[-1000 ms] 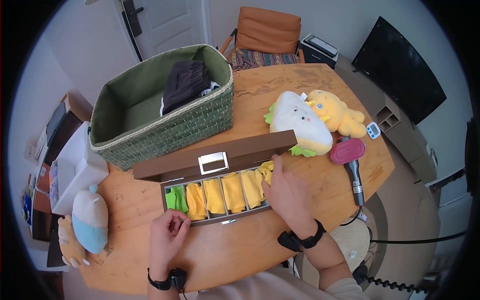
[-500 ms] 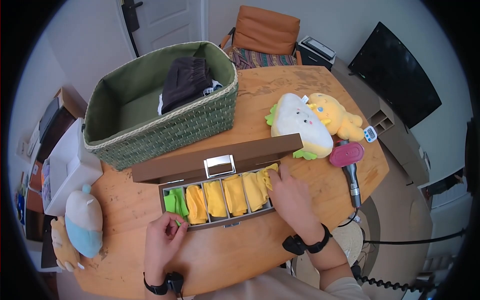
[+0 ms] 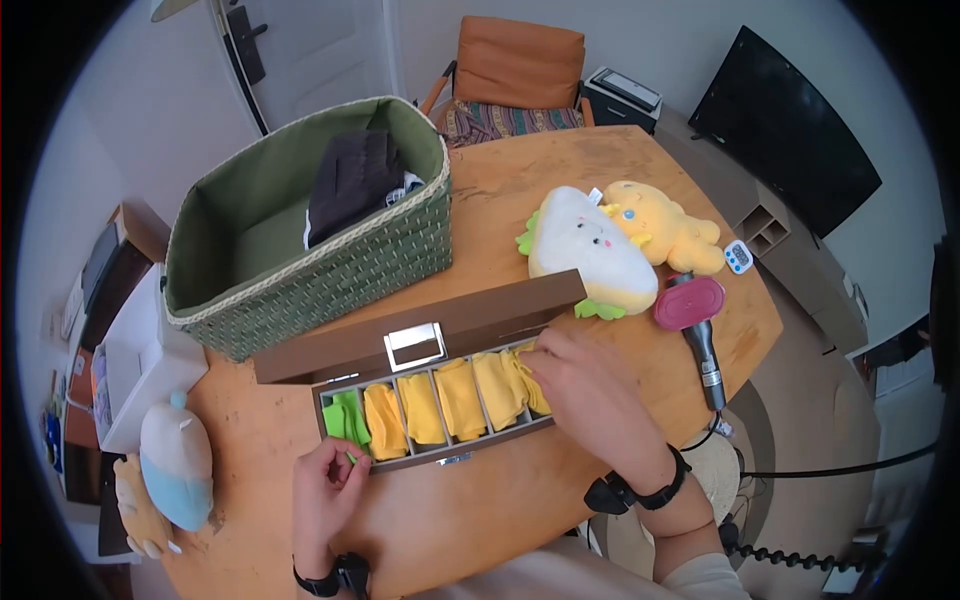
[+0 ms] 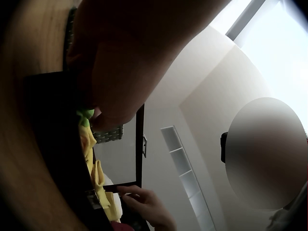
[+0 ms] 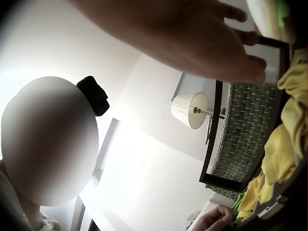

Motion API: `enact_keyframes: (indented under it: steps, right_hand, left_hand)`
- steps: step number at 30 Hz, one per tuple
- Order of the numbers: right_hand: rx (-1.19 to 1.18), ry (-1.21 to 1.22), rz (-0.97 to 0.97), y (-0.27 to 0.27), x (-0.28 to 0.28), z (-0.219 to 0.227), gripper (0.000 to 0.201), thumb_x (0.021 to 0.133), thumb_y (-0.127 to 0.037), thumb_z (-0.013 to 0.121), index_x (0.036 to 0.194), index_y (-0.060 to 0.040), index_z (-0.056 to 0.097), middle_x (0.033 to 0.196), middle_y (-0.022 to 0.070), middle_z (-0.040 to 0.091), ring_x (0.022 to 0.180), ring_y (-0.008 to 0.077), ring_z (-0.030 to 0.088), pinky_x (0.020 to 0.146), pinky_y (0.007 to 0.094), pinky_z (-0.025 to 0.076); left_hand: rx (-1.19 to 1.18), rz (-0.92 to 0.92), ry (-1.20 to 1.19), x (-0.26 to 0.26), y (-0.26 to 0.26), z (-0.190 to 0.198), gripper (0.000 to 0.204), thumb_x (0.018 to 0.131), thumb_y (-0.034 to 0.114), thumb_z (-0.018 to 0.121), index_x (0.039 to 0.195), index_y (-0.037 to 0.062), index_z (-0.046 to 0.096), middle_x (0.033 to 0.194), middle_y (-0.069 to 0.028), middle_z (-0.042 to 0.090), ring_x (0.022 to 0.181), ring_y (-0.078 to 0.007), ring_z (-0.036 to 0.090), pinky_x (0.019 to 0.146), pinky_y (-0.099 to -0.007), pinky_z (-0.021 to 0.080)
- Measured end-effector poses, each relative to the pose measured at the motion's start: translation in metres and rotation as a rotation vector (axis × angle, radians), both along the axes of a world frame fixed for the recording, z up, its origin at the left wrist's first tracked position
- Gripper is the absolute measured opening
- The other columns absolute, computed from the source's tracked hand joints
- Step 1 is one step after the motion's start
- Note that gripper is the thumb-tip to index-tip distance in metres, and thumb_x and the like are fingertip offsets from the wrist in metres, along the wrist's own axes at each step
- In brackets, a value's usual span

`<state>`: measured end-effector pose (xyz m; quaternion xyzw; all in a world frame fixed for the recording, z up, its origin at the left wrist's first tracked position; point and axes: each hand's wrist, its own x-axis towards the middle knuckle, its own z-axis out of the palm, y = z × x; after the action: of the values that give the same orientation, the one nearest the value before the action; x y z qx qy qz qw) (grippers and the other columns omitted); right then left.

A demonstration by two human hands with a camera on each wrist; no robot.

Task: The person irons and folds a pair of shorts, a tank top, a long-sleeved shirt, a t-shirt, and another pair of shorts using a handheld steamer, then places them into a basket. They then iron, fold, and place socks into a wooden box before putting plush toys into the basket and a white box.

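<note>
A long brown lidded box lies in front of me, its lid raised with a metal clasp. Dividers split it into compartments holding folded yellow cloths and, at the left end, a green cloth. At the box's front left corner, my left hand pinches a small green bit between thumb and fingertips. My right hand reaches over the right end, fingertips at the last yellow cloth. In the right wrist view, that hand's fingers are loosely extended beside the yellow cloth.
Behind the box stands a green woven basket with dark clothing inside. Plush toys sit at the right, near a pink-headed brush and a small timer. More plush toys and a white bin are at left.
My right fingers have shifted from the far edge of the last yellow cloth toward its near side. The left hand keeps its place at the box corner. The head view has shifted slightly.
</note>
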<state>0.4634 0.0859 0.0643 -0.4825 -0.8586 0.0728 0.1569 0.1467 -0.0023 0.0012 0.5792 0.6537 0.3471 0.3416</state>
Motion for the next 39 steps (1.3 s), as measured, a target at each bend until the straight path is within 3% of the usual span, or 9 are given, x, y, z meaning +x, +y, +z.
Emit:
enact_keyframes:
  steps: [7,13,17,19,27,31,33,35,39]
  right_hand:
    - [0.016,-0.114,0.038,0.005,-0.013,-0.037,0.007,0.080,-0.005,0.061,0.078,-0.0023,0.068,0.110,0.0138,0.060,0.100,0.0311,0.061,0.081,0.0433,0.049]
    - [-0.143,-0.238,0.113,0.023,-0.014,-0.044,0.010,0.083,-0.014,0.071,0.084,-0.0043,0.072,0.103,0.0130,0.058,0.104,0.0316,0.061,0.087,0.0462,0.051]
    - [-0.088,-0.156,0.190,0.029,-0.006,-0.028,0.010,0.082,-0.014,0.072,0.081,-0.0045,0.071,0.097,0.0112,0.060,0.102,0.0311,0.062,0.087,0.0462,0.051]
    - [-0.083,-0.328,0.066,0.030,-0.012,-0.009,0.009,0.081,-0.014,0.073,0.080,-0.0048,0.070,0.095,0.0104,0.061,0.098,0.0309,0.064,0.083,0.0458,0.052]
    - [-0.079,-0.231,0.137,0.044,-0.020,-0.053,0.011,0.076,-0.013,0.075,0.080,-0.0036,0.071,0.097,0.0123,0.067,0.094,0.0332,0.068,0.076,0.0457,0.055]
    - [-0.235,-0.275,0.168,0.050,-0.016,-0.034,0.015,0.076,-0.016,0.077,0.083,-0.0046,0.072,0.097,0.0128,0.071,0.093,0.0330,0.071,0.075,0.0472,0.054]
    - [-0.114,-0.359,0.199,0.032,-0.025,-0.010,0.015,0.079,-0.021,0.078,0.085,-0.0074,0.074,0.097,0.0106,0.069,0.096,0.0301,0.069,0.079,0.0460,0.053]
    - [0.045,-0.099,0.203,0.016,-0.045,-0.004,0.016,0.083,-0.025,0.077,0.084,-0.0089,0.074,0.095,0.0087,0.065,0.099,0.0276,0.065,0.084,0.0439,0.052]
    - [0.001,-0.230,0.267,0.006,-0.067,-0.046,0.016,0.085,-0.025,0.075,0.085,-0.0085,0.074,0.098,0.0084,0.063,0.102,0.0286,0.062,0.088,0.0452,0.050]
  left_hand:
    - [0.016,-0.018,0.016,0.001,0.001,0.002,0.011,0.089,0.004,0.074,0.087,0.0003,0.064,0.057,0.0025,0.039,0.053,-0.0057,0.035,0.050,-0.0235,0.030]
    - [-0.006,-0.023,0.018,0.003,0.001,0.006,0.011,0.089,0.005,0.074,0.087,0.0006,0.064,0.058,0.0023,0.040,0.054,-0.0064,0.036,0.050,-0.0243,0.032]
    - [0.029,-0.035,0.008,0.000,0.003,0.003,0.011,0.089,0.005,0.074,0.087,0.0008,0.064,0.059,0.0024,0.040,0.054,-0.0065,0.036,0.050,-0.0245,0.032]
    - [0.015,-0.031,-0.049,-0.001,0.000,0.001,0.011,0.088,0.005,0.074,0.087,0.0012,0.064,0.059,0.0022,0.040,0.055,-0.0068,0.036,0.050,-0.0247,0.033]
    - [0.022,-0.044,-0.015,0.000,0.000,0.004,0.010,0.088,0.005,0.074,0.087,0.0017,0.064,0.059,0.0010,0.040,0.054,-0.0076,0.038,0.051,-0.0257,0.034]
    - [0.031,-0.084,-0.015,-0.002,-0.001,0.006,0.009,0.089,0.005,0.073,0.090,0.0018,0.064,0.061,0.0028,0.040,0.058,-0.0065,0.039,0.054,-0.0250,0.036]
    - [0.070,-0.038,-0.072,-0.006,-0.001,0.003,0.010,0.089,0.004,0.072,0.093,0.0017,0.064,0.064,0.0034,0.042,0.060,-0.0060,0.039,0.055,-0.0240,0.036]
    - [0.084,0.006,-0.128,-0.008,-0.002,-0.002,0.010,0.090,0.003,0.071,0.096,0.0016,0.063,0.067,0.0041,0.043,0.061,-0.0056,0.039,0.057,-0.0231,0.037]
    - [0.172,0.153,-0.240,-0.019,0.003,-0.011,0.015,0.091,0.001,0.069,0.105,0.0022,0.062,0.077,0.0031,0.046,0.067,-0.0049,0.040,0.060,-0.0200,0.037]
